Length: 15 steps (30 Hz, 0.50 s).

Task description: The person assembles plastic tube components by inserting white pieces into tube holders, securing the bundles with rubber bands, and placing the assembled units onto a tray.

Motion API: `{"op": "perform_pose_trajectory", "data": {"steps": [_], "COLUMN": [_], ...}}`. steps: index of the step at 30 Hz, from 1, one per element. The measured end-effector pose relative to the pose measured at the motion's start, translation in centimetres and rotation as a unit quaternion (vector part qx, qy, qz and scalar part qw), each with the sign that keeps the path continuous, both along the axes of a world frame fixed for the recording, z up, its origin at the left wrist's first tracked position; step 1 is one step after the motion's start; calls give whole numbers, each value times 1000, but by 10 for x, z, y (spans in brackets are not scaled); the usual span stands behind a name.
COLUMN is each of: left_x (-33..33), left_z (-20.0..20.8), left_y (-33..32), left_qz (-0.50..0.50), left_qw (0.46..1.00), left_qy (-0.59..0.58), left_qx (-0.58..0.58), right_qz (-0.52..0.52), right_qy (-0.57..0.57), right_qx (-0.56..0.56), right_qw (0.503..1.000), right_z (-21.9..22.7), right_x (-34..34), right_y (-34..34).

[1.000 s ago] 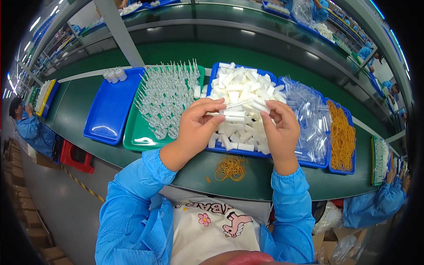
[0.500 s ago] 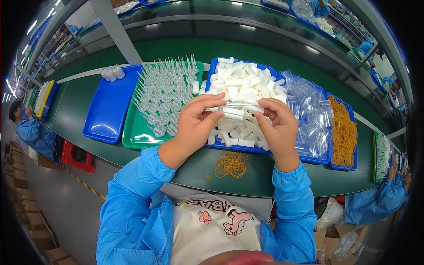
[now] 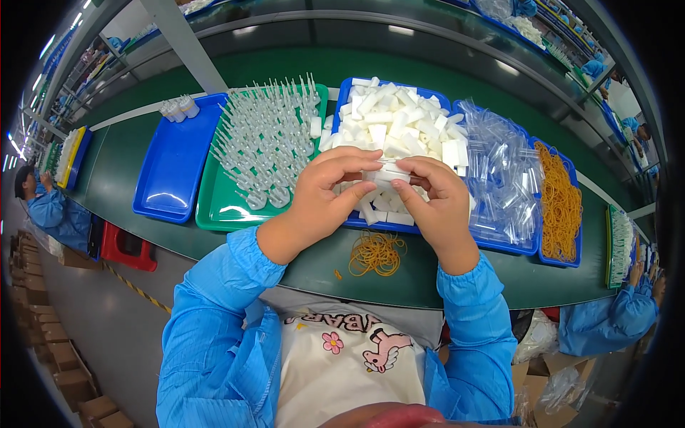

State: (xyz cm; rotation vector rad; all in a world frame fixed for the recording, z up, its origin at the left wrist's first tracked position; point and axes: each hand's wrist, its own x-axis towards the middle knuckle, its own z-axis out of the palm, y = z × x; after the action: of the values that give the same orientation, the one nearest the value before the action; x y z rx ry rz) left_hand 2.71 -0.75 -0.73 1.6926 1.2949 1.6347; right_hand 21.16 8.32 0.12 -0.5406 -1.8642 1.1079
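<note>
Pinching from either side, the left hand (image 3: 321, 200) and right hand (image 3: 439, 200), nearly closed, held small white pieces (image 3: 387, 172) over the middle blue tray (image 3: 389, 227), likely to keep them aligned; rubber bands (image 3: 377, 253) lay nearer.

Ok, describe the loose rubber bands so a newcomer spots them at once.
Find the green table, then the blue tray heaped with white pieces. By its near edge lies the small yellow-brown pile, directly on the table, unlike the bigger heap in its own tray.
</note>
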Motion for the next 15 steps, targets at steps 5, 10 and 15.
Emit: {"op": "perform_pose_trajectory", "data": {"steps": [5,10,15], "left_x": [2,3,1], "left_z": [-3,-5,-2], "left_y": [0,1,1], "left_qz": [10,18,18], "left_qw": [1000,1000,999], "left_qy": [-2,-9,-32], "left_qx": [10,13,18], "right_qz": [-5,-9,19], "right_qy": [-29,14,3], "right_qx": [28,19,-9], "right_qw": [999,1000,1000], "right_z": [-2,-2,4], "right_x": [2,2,4], "right_y": [-1,0,4]}}
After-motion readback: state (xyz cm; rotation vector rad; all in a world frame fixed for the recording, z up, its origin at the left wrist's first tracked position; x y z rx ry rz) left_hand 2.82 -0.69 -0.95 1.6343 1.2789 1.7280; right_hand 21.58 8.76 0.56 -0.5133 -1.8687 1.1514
